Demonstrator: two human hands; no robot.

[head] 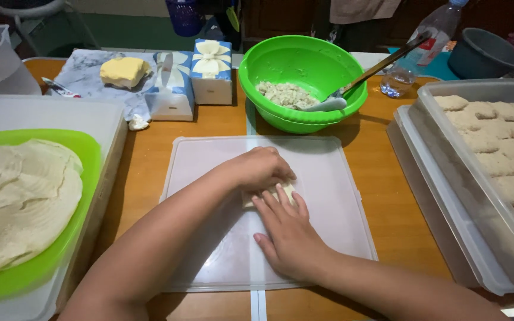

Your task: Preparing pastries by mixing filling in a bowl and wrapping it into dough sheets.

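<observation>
Head view: at the centre of the frame, both hands work a small pale wrapper (272, 194) on a clear plastic lid (334, 196). The left hand (260, 168) is curled over its upper edge, fingers tucked down onto it; the right hand (290, 232) lies flat with fingers pressed together against its lower side. This looks like the folding step — sealing a filled piece. The next move calls for firm, even pressure so the filling stays inside.

Upper middle, a green bowl (328, 65) holds filling and a spoon (352, 86); at left, a stack of thin sheets (19, 202); at right, a tray (447, 137) of finished pieces (501, 154).
</observation>
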